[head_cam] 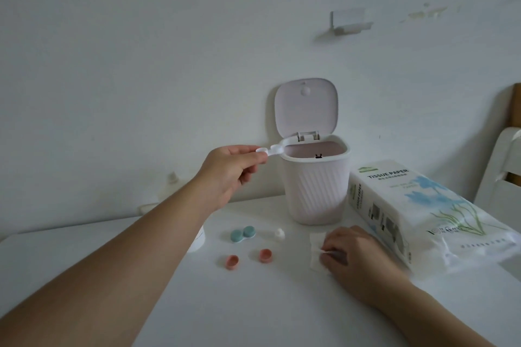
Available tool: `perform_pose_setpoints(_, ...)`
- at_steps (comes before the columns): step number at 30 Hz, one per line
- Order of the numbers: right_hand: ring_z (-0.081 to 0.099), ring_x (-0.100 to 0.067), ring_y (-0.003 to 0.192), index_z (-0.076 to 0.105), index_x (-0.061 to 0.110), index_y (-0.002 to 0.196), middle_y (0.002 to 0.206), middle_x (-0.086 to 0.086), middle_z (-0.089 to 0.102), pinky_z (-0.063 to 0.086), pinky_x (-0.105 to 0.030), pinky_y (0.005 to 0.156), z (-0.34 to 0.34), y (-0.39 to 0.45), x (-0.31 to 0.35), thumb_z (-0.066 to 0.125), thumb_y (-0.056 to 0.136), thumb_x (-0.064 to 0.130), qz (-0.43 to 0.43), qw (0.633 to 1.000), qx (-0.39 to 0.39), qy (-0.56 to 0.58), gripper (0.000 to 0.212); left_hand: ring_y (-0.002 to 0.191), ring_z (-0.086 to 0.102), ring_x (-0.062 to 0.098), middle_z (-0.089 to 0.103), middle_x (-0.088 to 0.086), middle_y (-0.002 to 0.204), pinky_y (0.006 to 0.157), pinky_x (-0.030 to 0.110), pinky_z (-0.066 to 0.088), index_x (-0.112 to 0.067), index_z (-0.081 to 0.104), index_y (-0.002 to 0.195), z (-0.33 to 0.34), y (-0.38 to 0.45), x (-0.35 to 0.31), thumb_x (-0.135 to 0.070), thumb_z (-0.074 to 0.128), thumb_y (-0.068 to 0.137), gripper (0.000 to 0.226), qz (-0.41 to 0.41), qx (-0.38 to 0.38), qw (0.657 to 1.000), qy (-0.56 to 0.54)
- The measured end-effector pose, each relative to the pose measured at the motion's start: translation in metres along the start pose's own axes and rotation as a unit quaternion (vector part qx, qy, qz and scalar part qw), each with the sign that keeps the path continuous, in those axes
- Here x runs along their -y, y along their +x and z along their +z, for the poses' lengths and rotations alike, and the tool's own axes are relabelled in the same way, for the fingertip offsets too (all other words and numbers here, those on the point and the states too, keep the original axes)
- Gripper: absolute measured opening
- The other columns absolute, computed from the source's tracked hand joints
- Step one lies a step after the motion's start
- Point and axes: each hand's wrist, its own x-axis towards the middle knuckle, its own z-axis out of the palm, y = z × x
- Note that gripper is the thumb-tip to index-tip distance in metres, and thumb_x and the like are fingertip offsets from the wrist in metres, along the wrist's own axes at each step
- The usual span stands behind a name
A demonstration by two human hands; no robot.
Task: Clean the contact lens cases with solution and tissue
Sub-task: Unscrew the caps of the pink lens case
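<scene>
My left hand pinches a white contact lens case base and holds it tilted at the rim of a small pale pink bin whose lid stands open. My right hand rests on the table and pinches a folded white tissue. A teal lens case with both caps on lies on the table. Two loose pink caps lie in front of it. A small white bottle cap sits beside the teal case. My left forearm mostly hides the white solution bottle.
A large pack of tissue paper lies at the right, close behind my right hand. The white table meets a white wall just behind the bin. A white chair back stands at the far right.
</scene>
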Motion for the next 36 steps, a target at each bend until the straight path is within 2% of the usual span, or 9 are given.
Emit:
perform_pose_setpoints(6, 0.053, -0.010, 0.095, 0.072, 0.024, 0.088, 0.096, 0.017, 0.066, 0.045, -0.030, 0.085, 0.003, 0.001, -0.002, 0.063, 0.086, 0.040, -0.004, 1.000, -0.011, 0.011, 0.018, 0.061, 0.059, 0.008, 0.070, -0.004, 0.067, 0.061, 0.023, 0.048, -0.013, 0.077, 0.092, 0.022, 0.029, -0.016, -0.004, 0.082, 0.079, 0.016, 0.028, 0.002, 0.998, 0.052)
perform_pose_setpoints(9, 0.051, -0.008, 0.094, 0.071, 0.024, 0.087, 0.095, 0.018, 0.065, 0.045, -0.028, 0.083, 0.005, 0.001, -0.004, 0.061, 0.086, 0.040, -0.001, 1.000, -0.017, 0.018, 0.018, 0.063, 0.064, 0.006, 0.076, -0.006, 0.075, 0.065, 0.017, 0.050, -0.022, 0.078, 0.093, 0.029, 0.042, -0.019, -0.011, 0.083, 0.077, 0.019, 0.091, -0.005, 0.977, 0.194)
perform_pose_setpoints(12, 0.050, -0.007, 0.092, 0.070, 0.024, 0.086, 0.094, 0.019, 0.064, 0.045, -0.029, 0.083, 0.007, 0.001, -0.005, 0.060, 0.086, 0.039, -0.003, 0.999, -0.021, 0.024, 0.017, 0.068, 0.065, 0.003, 0.075, -0.008, 0.082, 0.059, 0.011, 0.044, -0.025, 0.077, 0.097, 0.037, 0.053, -0.020, -0.015, 0.080, 0.078, 0.022, 0.184, -0.004, 0.914, 0.362)
perform_pose_setpoints(15, 0.051, -0.008, 0.094, 0.070, 0.025, 0.088, 0.095, 0.019, 0.064, 0.045, -0.030, 0.084, 0.007, 0.001, -0.005, 0.060, 0.087, 0.039, -0.001, 0.999, -0.021, 0.026, 0.018, 0.073, 0.062, 0.007, 0.071, -0.006, 0.087, 0.069, 0.023, 0.050, -0.020, 0.076, 0.104, 0.043, 0.059, -0.026, -0.016, 0.073, 0.086, 0.019, 0.274, 0.036, 0.832, 0.481)
perform_pose_setpoints(18, 0.051, -0.008, 0.096, 0.070, 0.025, 0.089, 0.097, 0.018, 0.064, 0.045, -0.030, 0.085, 0.007, 0.002, -0.004, 0.060, 0.088, 0.040, -0.001, 0.999, -0.022, 0.025, 0.018, 0.080, 0.060, 0.019, 0.063, -0.009, 0.084, 0.072, 0.035, 0.049, -0.021, 0.073, 0.100, 0.046, 0.063, -0.036, -0.019, 0.062, 0.095, 0.012, 0.334, 0.101, 0.732, 0.585)
perform_pose_setpoints(21, 0.050, -0.007, 0.097, 0.071, 0.025, 0.091, 0.098, 0.018, 0.064, 0.044, -0.028, 0.087, 0.007, 0.002, -0.004, 0.060, 0.088, 0.038, 0.003, 0.999, -0.024, 0.030, 0.018, 0.084, 0.053, 0.019, 0.051, -0.014, 0.080, 0.075, 0.038, 0.047, -0.026, 0.065, 0.089, 0.049, 0.064, -0.046, -0.013, 0.054, 0.098, 0.019, 0.365, 0.157, 0.633, 0.664)
perform_pose_setpoints(24, 0.049, -0.008, 0.097, 0.071, 0.024, 0.092, 0.100, 0.018, 0.064, 0.042, -0.027, 0.087, 0.007, 0.002, -0.004, 0.059, 0.089, 0.037, 0.002, 0.999, -0.024, 0.029, 0.017, 0.087, 0.054, 0.024, 0.058, -0.002, 0.085, 0.077, 0.042, 0.049, -0.021, 0.065, 0.094, 0.052, 0.065, -0.049, -0.011, 0.049, 0.100, 0.020, 0.410, 0.152, 0.544, 0.716)
perform_pose_setpoints(28, 0.050, -0.009, 0.097, 0.070, 0.024, 0.090, 0.099, 0.017, 0.064, 0.043, -0.028, 0.087, 0.006, 0.002, -0.003, 0.060, 0.089, 0.036, -0.002, 0.999, -0.028, 0.030, 0.016, 0.086, 0.056, 0.028, 0.064, 0.006, 0.089, 0.076, 0.042, 0.048, -0.014, 0.066, 0.096, 0.052, 0.063, -0.050, -0.008, 0.049, 0.099, 0.018, 0.455, 0.136, 0.502, 0.723)
perform_pose_setpoints(36, 0.050, -0.008, 0.095, 0.071, 0.024, 0.087, 0.096, 0.017, 0.064, 0.044, -0.029, 0.084, 0.005, 0.001, -0.002, 0.062, 0.087, 0.035, -0.005, 0.999, -0.030, 0.028, 0.015, 0.067, 0.047, 0.028, 0.061, 0.012, 0.073, 0.062, 0.040, 0.043, -0.007, 0.063, 0.081, 0.047, 0.056, -0.048, 0.010, 0.059, 0.087, 0.019, 0.549, 0.132, 0.466, 0.681)
